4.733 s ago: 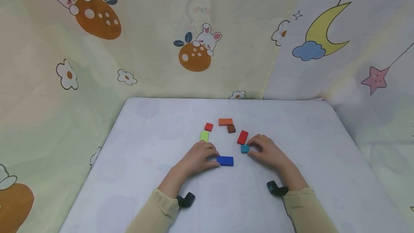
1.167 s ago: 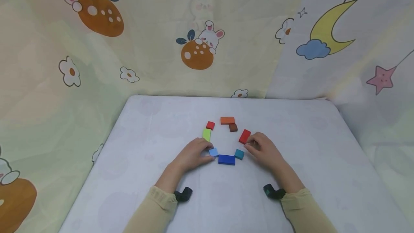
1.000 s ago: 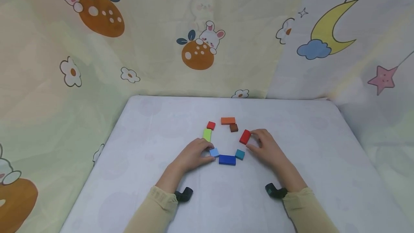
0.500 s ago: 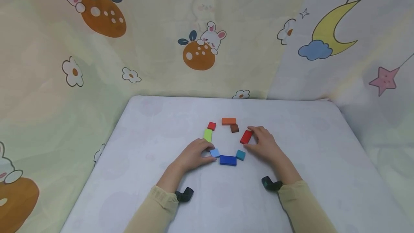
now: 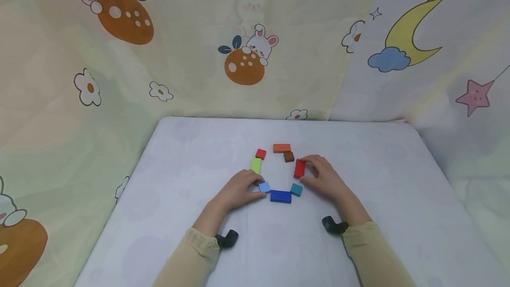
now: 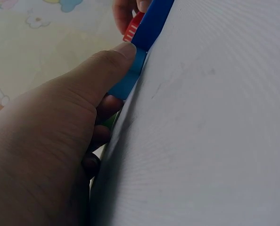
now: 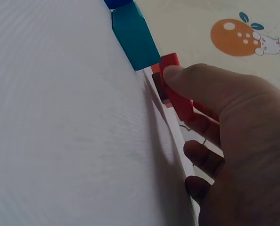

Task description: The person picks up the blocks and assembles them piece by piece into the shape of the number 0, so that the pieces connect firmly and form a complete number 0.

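Several coloured blocks lie in a rough ring on the white table. My right hand (image 5: 324, 178) pinches the long red block (image 5: 299, 168) between thumb and fingers; the right wrist view shows the thumb on the red block's (image 7: 177, 96) near end. My left hand (image 5: 240, 190) pinches the light blue block (image 5: 264, 187), which touches the dark blue block (image 5: 280, 196). A teal block (image 5: 296, 189) meets the dark blue one's right end. Behind the left fingers stands the light green block (image 5: 256, 165), partly hidden, with a small red block (image 5: 260, 154) at its far end.
At the back of the ring, an orange block (image 5: 281, 148) touches a brown block (image 5: 288, 157). The white table (image 5: 191, 154) ends at a cloth wall (image 5: 179, 56) printed with rabbits and flowers. Both wrists wear small black cameras (image 5: 227, 239).
Light blue block has appeared at the left hand, and the teal block moved beside the dark blue one. The right hand has taken the long red block, turned it upright in view and shifted it left.
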Tool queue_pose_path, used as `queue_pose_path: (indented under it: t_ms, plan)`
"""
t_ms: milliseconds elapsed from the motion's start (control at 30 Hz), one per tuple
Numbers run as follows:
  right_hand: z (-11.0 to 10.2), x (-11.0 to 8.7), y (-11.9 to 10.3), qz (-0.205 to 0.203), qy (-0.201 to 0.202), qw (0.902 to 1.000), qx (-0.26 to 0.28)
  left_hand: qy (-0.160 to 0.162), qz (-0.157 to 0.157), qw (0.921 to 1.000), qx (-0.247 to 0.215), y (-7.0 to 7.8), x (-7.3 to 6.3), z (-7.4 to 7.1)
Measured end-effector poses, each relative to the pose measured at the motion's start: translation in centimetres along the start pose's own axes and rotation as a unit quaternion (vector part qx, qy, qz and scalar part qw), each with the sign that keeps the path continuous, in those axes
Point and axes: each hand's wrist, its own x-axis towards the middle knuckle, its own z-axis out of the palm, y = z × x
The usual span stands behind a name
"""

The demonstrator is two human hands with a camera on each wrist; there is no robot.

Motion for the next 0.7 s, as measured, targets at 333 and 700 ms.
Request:
queue_pose_path:
  t_ms: [333, 700]
  plan:
    - [0.05, -0.21, -0.13, -0.038, -0.023, 0.9989, -0.011, -0.001, 0.004, 1.0000, -0.005, -0.09, 0.00, 0.03]
    - [0.28, 0.00, 0.13, -0.044, -0.034, 0.9980, -0.030, -0.004, 0.003, 1.0000, -0.007, 0.04, 0.04, -0.11]
